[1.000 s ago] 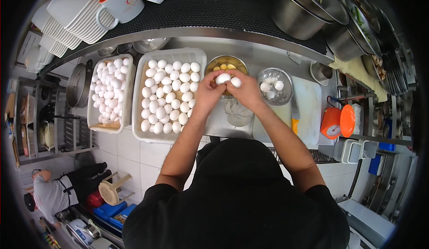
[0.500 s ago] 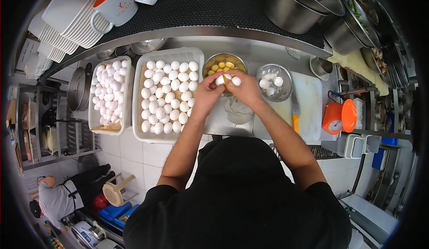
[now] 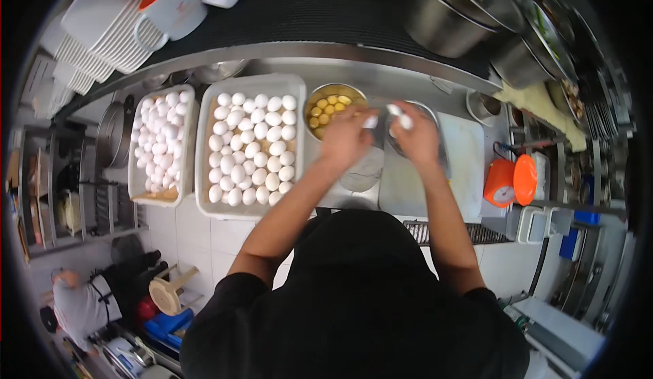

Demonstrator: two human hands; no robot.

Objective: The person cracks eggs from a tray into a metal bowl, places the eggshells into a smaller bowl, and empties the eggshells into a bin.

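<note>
My left hand [image 3: 345, 138] is closed around a piece of white eggshell [image 3: 371, 122], beside the right edge of a metal bowl [image 3: 307, 109] of raw yolks [image 3: 331, 100]. Over the shell bowl [image 3: 436, 117], my right hand [image 3: 416, 134] grips another white eggshell piece [image 3: 403, 116]; both hands are somewhat blurred. The shell bowl is largely hidden beneath the right hand. Left of the yolk bowl stands a white tray [image 3: 299, 97] with many whole white eggs [image 3: 260, 131]. Below the hands sits a round, translucent container [image 3: 362, 171].
A second tray [image 3: 191, 117] of eggs stands farther left. White cutting boards [image 3: 466, 154] lie right, near an orange scale [image 3: 500, 183]. A shelf [image 3: 306, 22] overhangs the counter with a mug [image 3: 173, 12] and pots [image 3: 442, 25]. Another person [image 3: 88, 304] is lower left.
My hands have moved apart: the eggshell, held together between them before, is now in two pieces. The right hand has shifted right over the shell bowl. The view has shifted slightly.
</note>
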